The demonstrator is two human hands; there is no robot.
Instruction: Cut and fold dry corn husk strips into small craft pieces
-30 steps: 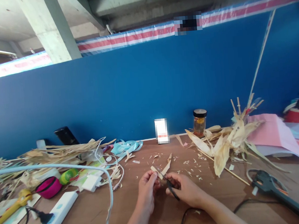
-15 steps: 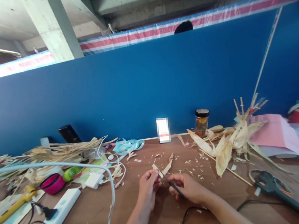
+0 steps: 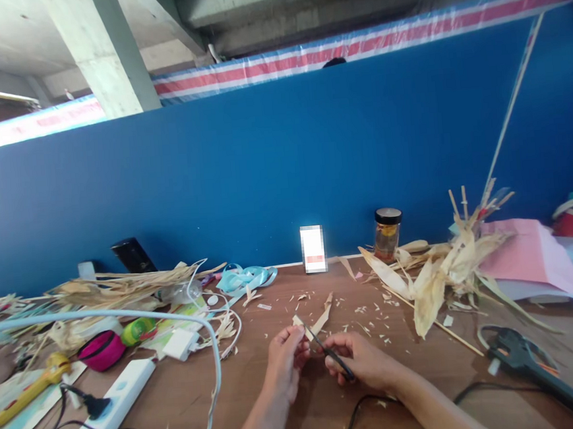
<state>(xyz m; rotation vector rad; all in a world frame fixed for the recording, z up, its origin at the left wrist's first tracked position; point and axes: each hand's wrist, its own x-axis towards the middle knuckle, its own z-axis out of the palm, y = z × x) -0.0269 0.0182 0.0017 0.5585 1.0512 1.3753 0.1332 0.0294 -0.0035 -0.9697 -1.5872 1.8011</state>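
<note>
Between the thumb and fingers of my left hand (image 3: 283,365) is a small pale strip of dried husk (image 3: 297,321), its tip sticking up past the thumb. My right hand (image 3: 361,362) grips dark scissors (image 3: 340,365), whose blades point up and left to the strip. Whether the blades touch it, I cannot tell. Just beyond both hands, a longer folded husk piece (image 3: 323,317) lies on the brown table (image 3: 262,414). Small pale clippings (image 3: 373,309) are scattered around it.
Dried husks (image 3: 429,296), a lidded jar (image 3: 387,234) and a black glue gun (image 3: 513,349) lie to the right. At left are a white power strip (image 3: 110,407), a pale cable (image 3: 216,365), blue ribbon (image 3: 242,279) and a yellow tool (image 3: 30,393). A blue partition (image 3: 263,170) stands behind.
My hands, the husk strip and the scissors stay almost in place. Behind the partition, the top of a person's head has sunk lower and shifted left.
</note>
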